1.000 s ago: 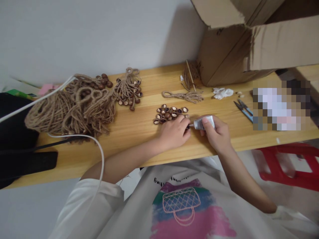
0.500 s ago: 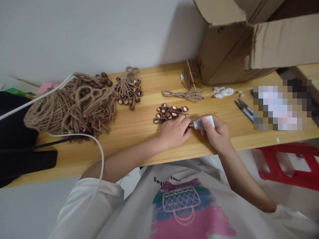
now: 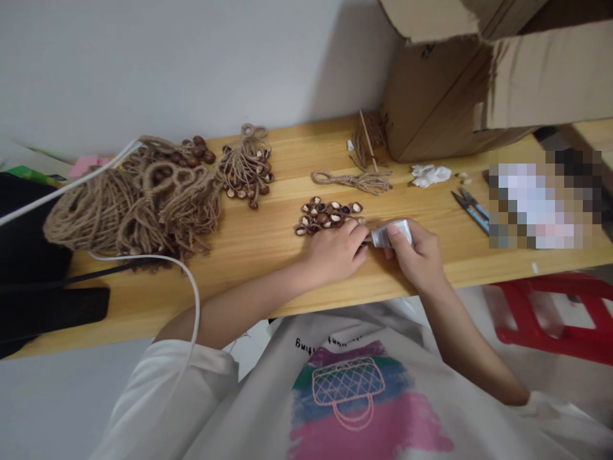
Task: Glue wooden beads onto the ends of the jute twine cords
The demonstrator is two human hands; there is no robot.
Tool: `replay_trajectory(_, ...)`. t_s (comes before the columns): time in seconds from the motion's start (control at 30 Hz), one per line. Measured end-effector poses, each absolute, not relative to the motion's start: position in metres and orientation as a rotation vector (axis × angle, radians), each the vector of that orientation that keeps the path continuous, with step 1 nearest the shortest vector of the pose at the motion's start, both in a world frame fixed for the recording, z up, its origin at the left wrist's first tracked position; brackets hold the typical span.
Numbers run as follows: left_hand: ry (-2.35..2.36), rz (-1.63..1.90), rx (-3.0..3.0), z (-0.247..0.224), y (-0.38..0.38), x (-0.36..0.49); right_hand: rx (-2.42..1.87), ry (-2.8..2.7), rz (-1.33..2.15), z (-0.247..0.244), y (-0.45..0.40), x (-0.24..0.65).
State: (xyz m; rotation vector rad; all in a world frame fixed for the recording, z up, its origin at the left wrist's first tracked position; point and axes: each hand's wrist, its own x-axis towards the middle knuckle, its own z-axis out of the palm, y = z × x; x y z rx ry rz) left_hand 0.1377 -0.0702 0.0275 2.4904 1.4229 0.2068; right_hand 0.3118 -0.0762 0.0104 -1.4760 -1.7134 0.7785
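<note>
My right hand [image 3: 421,254] is wrapped round a silver glue tube [image 3: 384,234], thumb on top, its thin nozzle pointing left. The nozzle tip meets the fingers of my left hand [image 3: 336,251], which are curled and pressed together low over the table. Whatever those fingers pinch is hidden behind them. Just beyond my left hand lies a cluster of brown nut shells [image 3: 322,218], several showing pale cut faces and others dark hollows. Farther back rests a looped bundle of jute cord [image 3: 352,181].
Jute cords [image 3: 186,204] with brown nuts are heaped at left, beside a smaller tasselled bundle [image 3: 246,160]. Crumpled tissue [image 3: 430,175] and blue-handled snips [image 3: 472,209] lie right. An open cardboard box [image 3: 438,96] stands behind. A white cable [image 3: 196,287] hangs across my left arm.
The view has shifted very slightly. Both hands keep nearly the same pose, with the tube's nozzle still at my left fingertips.
</note>
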Motion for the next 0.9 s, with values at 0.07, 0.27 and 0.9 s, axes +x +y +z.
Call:
replay_trajectory(0.07,1.417,0.199,2.488,0.0274,-0.07,0.1378,-1.473,-1.717,0.776,0.0102,-0.0759,0.3118)
replay_trajectory(0.27,1.415,0.208,2.522,0.0268,-0.0701,0.1377,-1.463,-1.719,0.765,0.0098,-0.0754,0.3117)
replay_trajectory(0.9,1.383,0.272,2.571,0.0203,-0.0691,0.1376,-1.446,-1.715,0.73,0.0072,-0.0739,0.3117)
